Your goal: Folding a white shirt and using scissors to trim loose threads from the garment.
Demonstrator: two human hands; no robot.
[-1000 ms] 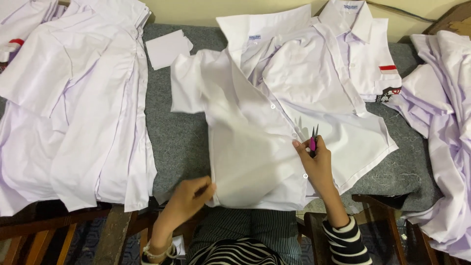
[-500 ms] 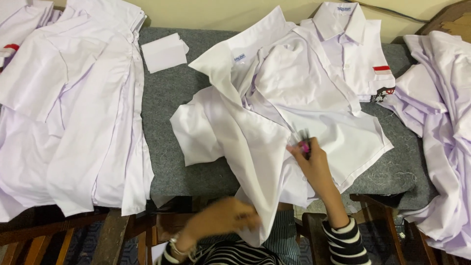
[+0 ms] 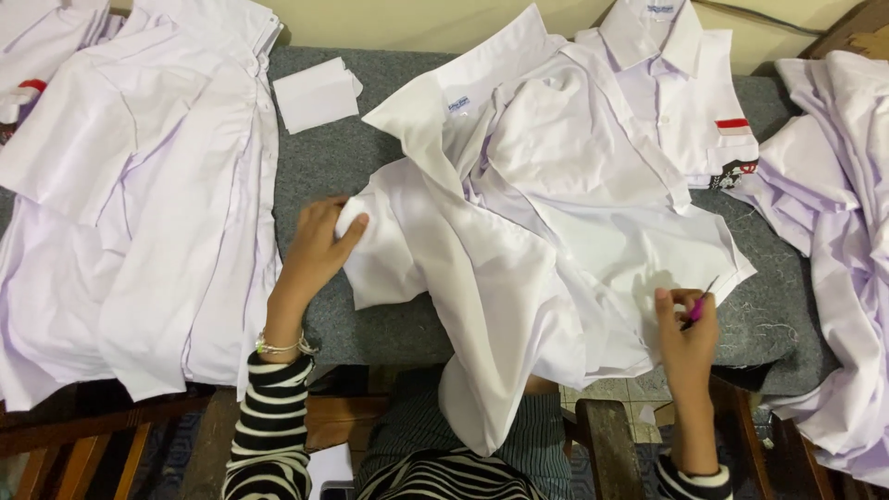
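Note:
A white short-sleeved shirt [image 3: 519,231] lies crumpled on the grey felt-covered table [image 3: 370,167], its lower part hanging over the front edge onto my lap. My left hand [image 3: 319,245] grips the shirt's sleeve at the left side. My right hand [image 3: 687,329] rests on the shirt's right part and holds small pink-handled thread snips [image 3: 700,306], blades pointing up and to the right.
A stack of white shirts [image 3: 139,204] covers the table's left side. Another folded shirt with a red pocket stripe [image 3: 685,102] lies at the back right, and more shirts [image 3: 833,241] pile at the far right. A folded white piece [image 3: 317,93] sits at the back.
My left hand has come up from the table's front edge to the shirt's left sleeve. The shirt has been pulled toward me and rumpled. My right hand with the snips has shifted lower right.

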